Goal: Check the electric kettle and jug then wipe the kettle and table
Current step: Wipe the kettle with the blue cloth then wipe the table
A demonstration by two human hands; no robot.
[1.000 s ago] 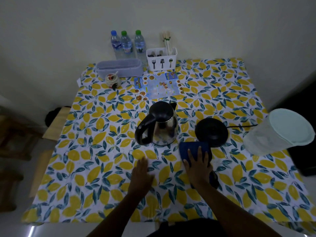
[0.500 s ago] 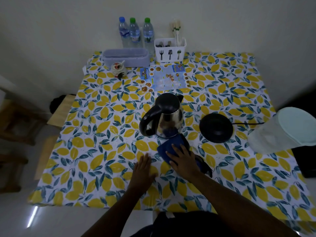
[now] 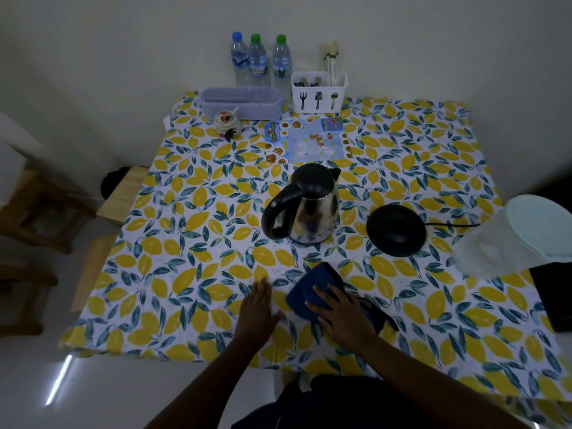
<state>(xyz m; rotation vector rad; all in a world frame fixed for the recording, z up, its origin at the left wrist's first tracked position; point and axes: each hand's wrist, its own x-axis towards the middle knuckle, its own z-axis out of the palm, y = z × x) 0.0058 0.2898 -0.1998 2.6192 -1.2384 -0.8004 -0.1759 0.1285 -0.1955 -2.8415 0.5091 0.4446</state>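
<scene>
three water bottles [image 3: 257,58], cutlery caddy [image 3: 318,92], lavender box [image 3: 241,103] — menu leaflet [image 3: 306,140], small jar [image 3: 227,121]

kettle [image 3: 309,209] left of base [image 3: 396,229], jug [image 3: 513,233] rightmost

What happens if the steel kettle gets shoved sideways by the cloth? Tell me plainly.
The kettle stands off its base, directly on the tablecloth, so it would probably slide rather than roll. Its tall body and side handle suggest it could tip if pushed high. Whether it holds water, and so its weight, cannot be seen.
</scene>
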